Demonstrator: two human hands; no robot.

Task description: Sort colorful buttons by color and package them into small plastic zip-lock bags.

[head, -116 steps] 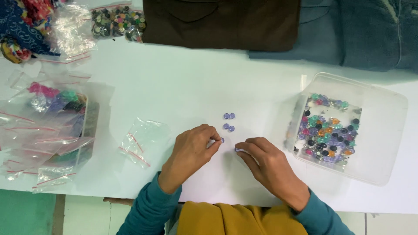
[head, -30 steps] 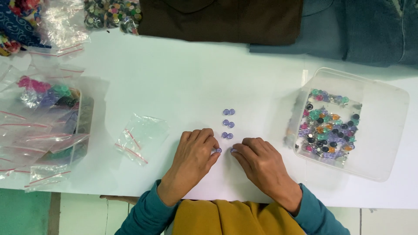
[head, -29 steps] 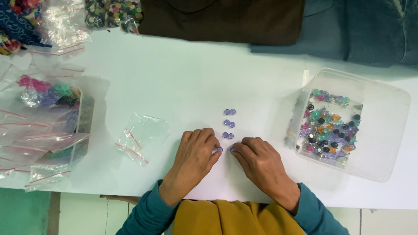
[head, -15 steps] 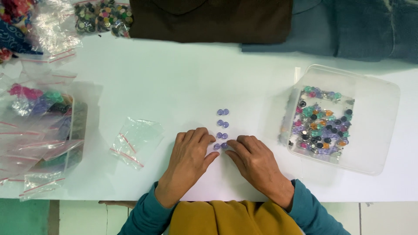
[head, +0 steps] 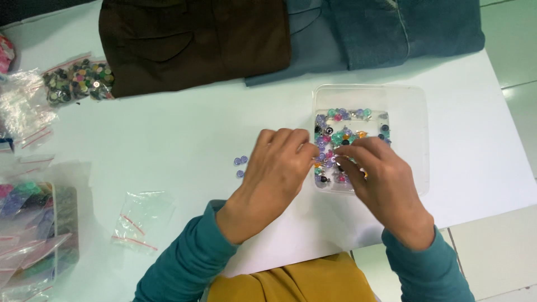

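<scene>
Both hands work at a clear tub (head: 417, 134) of mixed coloured beads (head: 341, 131), right of centre on a white table (head: 168, 134). The left hand (head: 277, 168) sits at the tub's left wall, fingers curled toward the right hand (head: 377, 182), whose fingertips dip among the beads. The fingertips nearly meet at the tub's left edge; whether either is pinching a bead or is empty cannot be told, since the knuckles cover the contact.

A few purple beads (head: 240, 162) lie loose on the table just left of the left hand, apart from the tub.

The risks, as they look from here: a wrist nudging the light tub could tip or slide it and scatter beads, and the loose purple ones could roll off under a passing sleeve.

Small clear bags (head: 140, 221) lie at lower left; a bag of dark buttons (head: 78, 81) sits at upper left, beside brown cloth (head: 196, 39) and blue denim (head: 386, 31) along the top. The box at far left is cut off by the frame, its contents blurred behind plastic.
</scene>
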